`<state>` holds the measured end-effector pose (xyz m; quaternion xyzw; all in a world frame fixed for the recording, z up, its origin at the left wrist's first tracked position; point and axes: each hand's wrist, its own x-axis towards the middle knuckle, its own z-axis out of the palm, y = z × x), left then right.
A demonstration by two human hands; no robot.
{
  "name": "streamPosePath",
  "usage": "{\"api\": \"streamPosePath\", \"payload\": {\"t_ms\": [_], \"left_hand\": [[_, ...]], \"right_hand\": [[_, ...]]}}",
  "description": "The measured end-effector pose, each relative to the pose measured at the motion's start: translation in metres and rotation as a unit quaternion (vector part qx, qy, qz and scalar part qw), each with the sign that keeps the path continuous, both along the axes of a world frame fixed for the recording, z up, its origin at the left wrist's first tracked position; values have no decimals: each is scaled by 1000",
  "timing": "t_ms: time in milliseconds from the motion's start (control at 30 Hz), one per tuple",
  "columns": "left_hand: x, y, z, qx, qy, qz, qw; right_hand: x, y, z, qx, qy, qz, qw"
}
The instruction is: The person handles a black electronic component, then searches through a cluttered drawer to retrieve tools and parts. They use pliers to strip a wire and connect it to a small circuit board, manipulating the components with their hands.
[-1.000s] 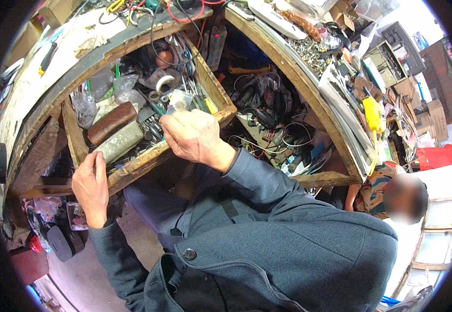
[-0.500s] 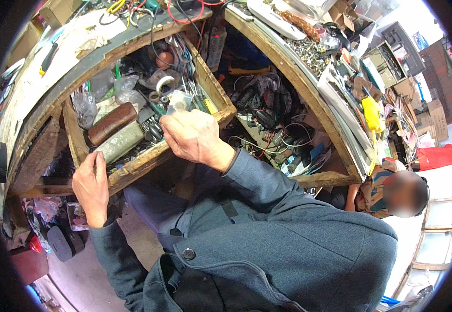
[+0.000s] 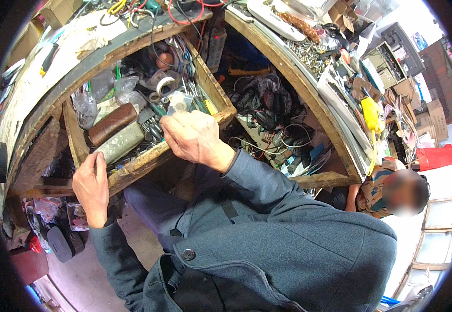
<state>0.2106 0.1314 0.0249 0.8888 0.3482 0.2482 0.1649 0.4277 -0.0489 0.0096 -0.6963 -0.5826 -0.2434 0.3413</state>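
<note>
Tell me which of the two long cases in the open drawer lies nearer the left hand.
The grey case, lying right by the left hand at the wooden drawer front. The brown case lies behind it, farther from that hand.

cluttered wooden workbench [image 3: 309, 88], daylit window frames [image 3: 439, 229]

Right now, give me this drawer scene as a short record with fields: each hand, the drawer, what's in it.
left hand: grips the front edge of the wooden drawer
right hand: inside the drawer, fingers curled among small tools
drawer: pulled out, cluttered
contents: brown case, grey case, tape roll, plastic bags
nearby: a seated person to the right
</note>
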Motion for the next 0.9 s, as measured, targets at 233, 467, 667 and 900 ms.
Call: {"api": "streamPosePath", "payload": {"t_ms": [233, 467, 667, 900], "left_hand": [[0, 1, -2, 5, -6, 2, 1000], [-2, 1, 0, -7, 15, -3, 1000], [0, 0, 0, -5, 0, 2, 1000], [0, 0, 1, -7, 8, 6, 1000]], "right_hand": [[0, 0, -2, 6, 3, 3, 1000], [0, -1, -2, 0, -6, -4, 1000], [0, -1, -2, 2, 3, 2, 1000], [1, 0, -3, -5, 1, 2, 1000]]}}
